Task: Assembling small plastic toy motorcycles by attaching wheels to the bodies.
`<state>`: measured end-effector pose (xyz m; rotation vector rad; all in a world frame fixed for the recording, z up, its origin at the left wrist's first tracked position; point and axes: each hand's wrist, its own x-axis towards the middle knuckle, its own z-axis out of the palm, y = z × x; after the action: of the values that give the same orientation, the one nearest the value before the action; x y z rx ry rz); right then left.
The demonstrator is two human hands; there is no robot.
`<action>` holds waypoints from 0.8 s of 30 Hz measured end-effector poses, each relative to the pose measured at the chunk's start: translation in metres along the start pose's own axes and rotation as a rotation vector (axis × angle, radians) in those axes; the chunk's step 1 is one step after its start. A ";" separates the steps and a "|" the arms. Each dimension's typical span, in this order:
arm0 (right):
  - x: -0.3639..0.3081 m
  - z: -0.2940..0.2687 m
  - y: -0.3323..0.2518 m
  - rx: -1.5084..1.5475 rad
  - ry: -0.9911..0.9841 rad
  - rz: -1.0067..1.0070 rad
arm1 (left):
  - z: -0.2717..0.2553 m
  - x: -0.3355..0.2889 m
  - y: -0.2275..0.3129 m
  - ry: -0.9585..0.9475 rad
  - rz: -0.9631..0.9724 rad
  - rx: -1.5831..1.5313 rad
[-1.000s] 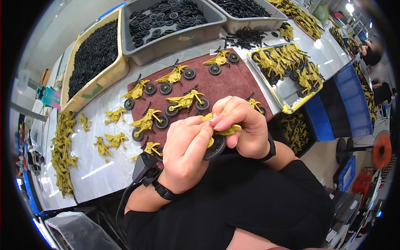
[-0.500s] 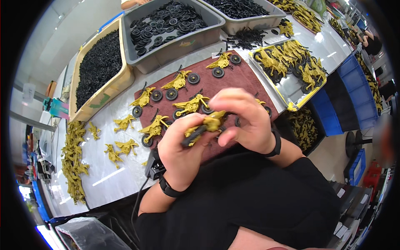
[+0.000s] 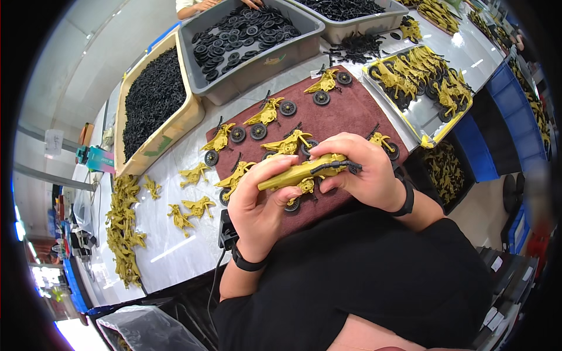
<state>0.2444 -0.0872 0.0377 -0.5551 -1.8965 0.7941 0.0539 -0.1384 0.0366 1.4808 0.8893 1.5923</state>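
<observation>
Left of the red-brown cloth (image 3: 360, 109), a big heap of yellow parts (image 3: 124, 228) lies on the white table (image 3: 167, 240). Four loose yellow parts (image 3: 199, 206) lie between that heap and the cloth. Up and left of the cloth is a cream tub (image 3: 181, 126) with lots of small black bits in it. Behind the cloth sits a grey tub (image 3: 257, 73) of black wheels, with another person's hands (image 3: 205, 4) at its far side. The left hand (image 3: 257, 205), over the near left part of the cloth, pinches the long yellow end of a toy bike (image 3: 293, 175) between thumb and fingers. That toy bike is up in the air above the near part of the cloth. More bikes (image 3: 287, 144) lie on the cloth, some partly hidden by the hands. The right hand (image 3: 372, 172), over the near right part of the cloth, grips the toy bike's other end, by its black bar (image 3: 329, 167). Right of the cloth is a yellow-rimmed tray (image 3: 449, 125) with many yellow bikes in it
</observation>
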 end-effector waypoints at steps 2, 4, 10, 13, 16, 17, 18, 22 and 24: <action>0.000 0.000 0.001 -0.020 0.010 -0.012 | -0.002 0.002 -0.004 -0.018 0.022 0.025; 0.000 0.003 0.001 0.036 0.053 -0.012 | -0.002 0.001 -0.008 -0.001 0.019 0.049; -0.006 0.009 0.004 0.092 0.109 0.157 | 0.003 0.002 -0.014 0.024 0.067 0.203; -0.006 0.011 0.006 0.104 0.148 0.196 | 0.003 0.003 -0.016 0.039 0.054 0.221; -0.003 0.007 0.007 0.127 0.137 0.242 | 0.000 0.005 -0.018 0.041 -0.096 0.127; 0.000 0.003 0.004 0.148 0.075 0.289 | -0.001 0.005 -0.021 0.053 -0.142 0.008; 0.001 0.001 0.001 0.169 0.013 0.336 | -0.002 0.004 -0.024 0.064 -0.188 -0.111; -0.004 0.001 0.008 0.083 0.066 0.202 | -0.008 0.002 -0.029 0.064 -0.254 -0.523; -0.008 0.004 0.011 0.136 0.097 0.262 | -0.011 0.003 -0.029 0.057 -0.260 -0.513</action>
<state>0.2448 -0.0856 0.0234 -0.7534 -1.6867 1.0377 0.0454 -0.1225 0.0114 0.9259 0.6101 1.5256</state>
